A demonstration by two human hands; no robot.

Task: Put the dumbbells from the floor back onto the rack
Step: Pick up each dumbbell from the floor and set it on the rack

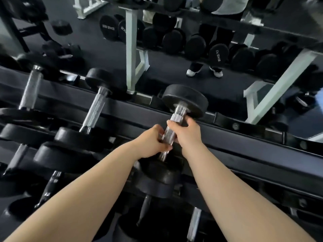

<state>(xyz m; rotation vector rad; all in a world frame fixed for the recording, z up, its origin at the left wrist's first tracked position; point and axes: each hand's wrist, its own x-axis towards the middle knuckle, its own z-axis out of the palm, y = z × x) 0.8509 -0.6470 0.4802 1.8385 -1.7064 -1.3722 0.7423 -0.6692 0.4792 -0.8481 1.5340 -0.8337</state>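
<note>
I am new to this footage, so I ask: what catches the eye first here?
The left hand and the right hand both grip the metal handle of one dumbbell in the centre, over the rack. Other dumbbells lie on the rack to the left, and white shoes show beyond it.

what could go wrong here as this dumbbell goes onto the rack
1. The left hand and right hand both grip the dumbbell by its handle, just above the rack rail. Lowering it could pinch the fingers.
2. Its far head looks close to the rack's back edge, so it might tip off behind.
</note>
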